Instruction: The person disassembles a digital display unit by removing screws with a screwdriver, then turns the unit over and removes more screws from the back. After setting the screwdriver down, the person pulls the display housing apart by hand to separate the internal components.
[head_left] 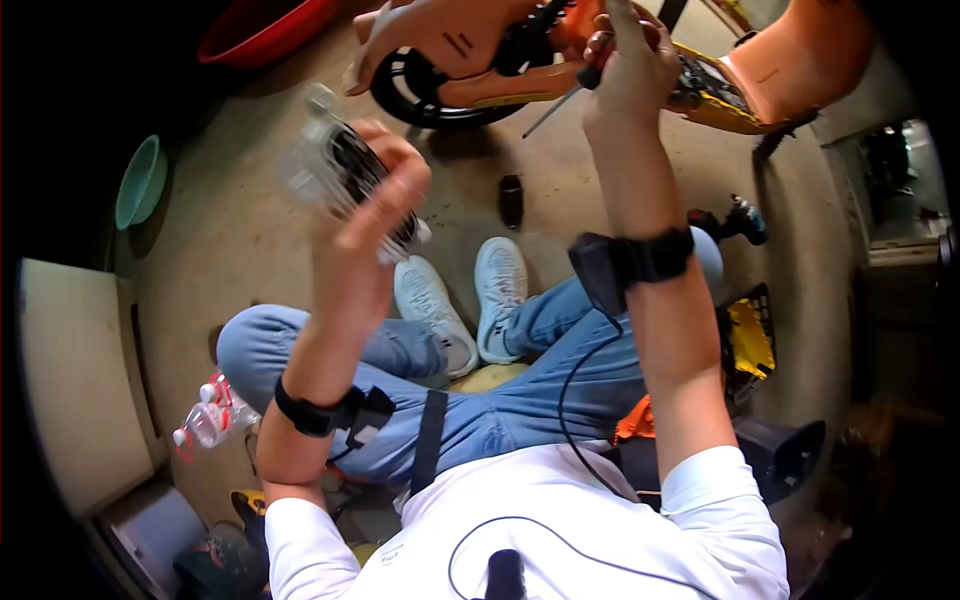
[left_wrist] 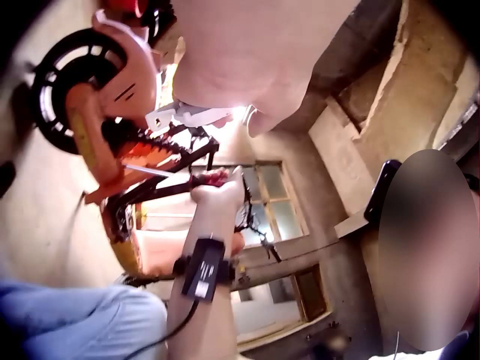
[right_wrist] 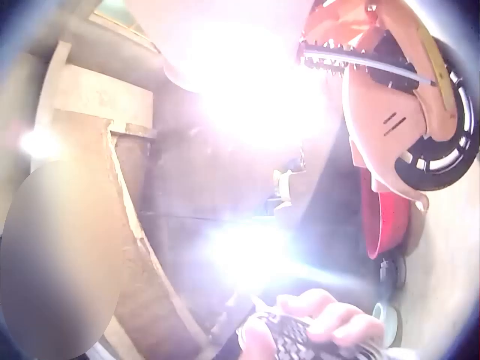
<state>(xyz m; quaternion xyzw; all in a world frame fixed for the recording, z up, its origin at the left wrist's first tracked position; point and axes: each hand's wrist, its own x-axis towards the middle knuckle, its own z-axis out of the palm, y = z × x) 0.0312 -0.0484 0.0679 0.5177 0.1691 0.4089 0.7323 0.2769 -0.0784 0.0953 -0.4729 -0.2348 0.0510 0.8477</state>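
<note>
You're holding two things.
Your right hand grips a red-and-black-handled screwdriver beside the orange-bodied wheeled vehicle; your left hand, a blurred, apparently clear-and-black object.

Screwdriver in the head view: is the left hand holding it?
No, the right hand grips the screwdriver by its handle.

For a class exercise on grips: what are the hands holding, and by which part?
Right hand: a screwdriver, by its handle. Left hand: a blurred black-and-clear object, held part unclear.
</note>
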